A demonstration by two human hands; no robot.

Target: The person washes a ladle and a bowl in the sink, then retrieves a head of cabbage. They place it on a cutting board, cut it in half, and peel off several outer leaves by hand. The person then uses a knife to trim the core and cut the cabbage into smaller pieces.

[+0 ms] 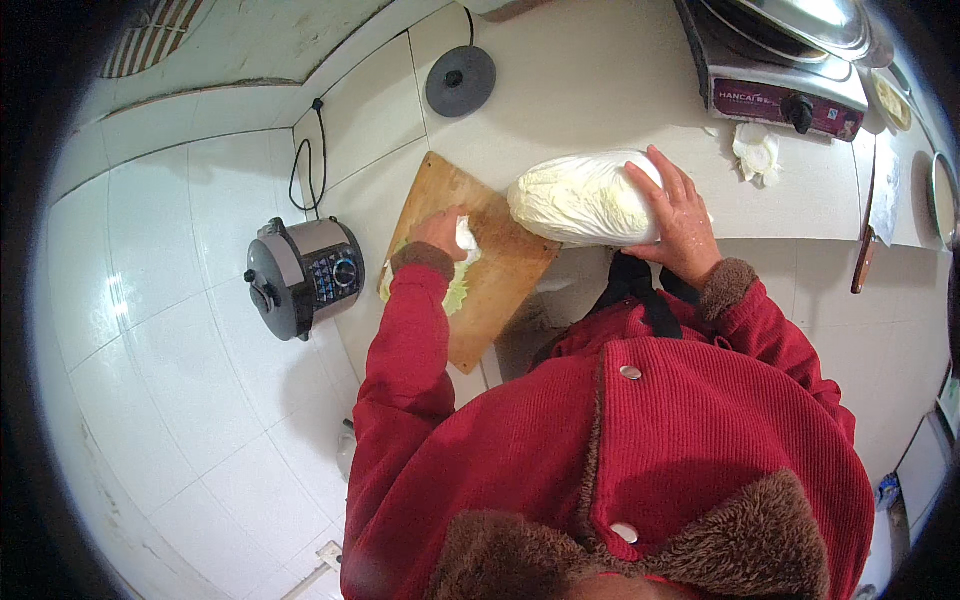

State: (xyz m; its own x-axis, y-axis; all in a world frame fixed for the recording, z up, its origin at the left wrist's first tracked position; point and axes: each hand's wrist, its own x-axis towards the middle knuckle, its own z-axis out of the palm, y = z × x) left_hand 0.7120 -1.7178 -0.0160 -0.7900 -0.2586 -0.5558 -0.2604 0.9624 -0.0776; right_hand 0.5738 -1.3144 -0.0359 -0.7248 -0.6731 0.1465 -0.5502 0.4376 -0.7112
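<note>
A whole napa cabbage [581, 196] lies on its side by the counter's front edge, its leafy end just over the wooden cutting board [495, 292]. My right hand [679, 214] grips its pale base end, thumb below and fingers above. On the board, loose cabbage leaves [457, 291] spread beneath my left hand [439, 231]. That hand is closed around a white leaf part [466, 238]; its fingertips are partly hidden.
A pressure cooker [307, 277] stands left of the board. Behind it sits a dark round kettle base [472, 90] with a cord. At right are a gas stove [784, 105], a cut cabbage stump [757, 152] and a cleaver [885, 191], its handle jutting past the counter edge.
</note>
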